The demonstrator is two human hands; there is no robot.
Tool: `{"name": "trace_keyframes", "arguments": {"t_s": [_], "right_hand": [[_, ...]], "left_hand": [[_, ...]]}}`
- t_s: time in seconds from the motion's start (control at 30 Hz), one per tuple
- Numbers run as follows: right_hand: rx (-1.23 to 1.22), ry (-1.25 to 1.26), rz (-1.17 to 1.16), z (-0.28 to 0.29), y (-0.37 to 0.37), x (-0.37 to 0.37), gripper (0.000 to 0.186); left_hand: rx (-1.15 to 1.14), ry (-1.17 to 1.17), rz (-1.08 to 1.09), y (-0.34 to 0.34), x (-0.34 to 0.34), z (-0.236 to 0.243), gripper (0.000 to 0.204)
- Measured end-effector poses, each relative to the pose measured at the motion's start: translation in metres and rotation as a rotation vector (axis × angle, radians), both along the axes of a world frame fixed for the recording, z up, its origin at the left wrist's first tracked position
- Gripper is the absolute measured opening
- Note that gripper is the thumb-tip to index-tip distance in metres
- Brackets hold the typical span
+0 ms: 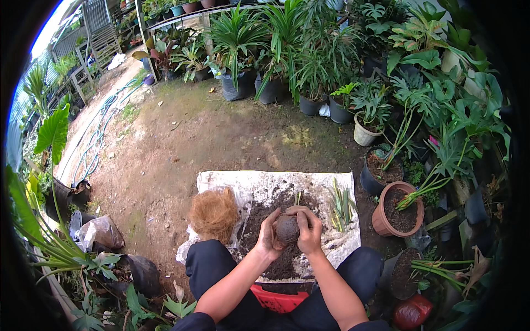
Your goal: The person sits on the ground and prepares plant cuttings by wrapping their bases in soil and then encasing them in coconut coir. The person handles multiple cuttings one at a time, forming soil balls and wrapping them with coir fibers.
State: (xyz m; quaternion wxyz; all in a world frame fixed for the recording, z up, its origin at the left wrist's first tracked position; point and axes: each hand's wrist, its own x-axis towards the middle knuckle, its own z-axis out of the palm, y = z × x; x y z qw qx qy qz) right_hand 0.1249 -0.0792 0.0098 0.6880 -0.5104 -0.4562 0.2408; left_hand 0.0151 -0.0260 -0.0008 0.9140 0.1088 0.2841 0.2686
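Note:
Between my two palms is a dark, round ball of soil, with a short green cutting showing just beyond it. My left hand curves round the ball's left side and my right hand round its right side and top. Both hands are soiled. Beneath them, loose dark soil is spread over a white sheet. A clump of brown coconut fibre lies to the left, partly on clear plastic. Several green, long-leaved cuttings lie on the sheet's right side.
A red plastic stool shows between my knees. Potted plants line the far side and the right, including a terracotta-coloured pot close by. More pots and a plastic bag stand at left. A blue hose runs along the dirt ground.

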Motion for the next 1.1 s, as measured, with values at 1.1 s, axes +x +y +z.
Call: {"name": "trace_keyframes", "arguments": {"t_s": [1.1], "right_hand": [[0.068,-1.187,0.208,0.1,-0.011,-0.094,0.024]], "left_hand": [[0.586,0.314,0.235,-0.001,-0.01,-0.032,0.039]]}}
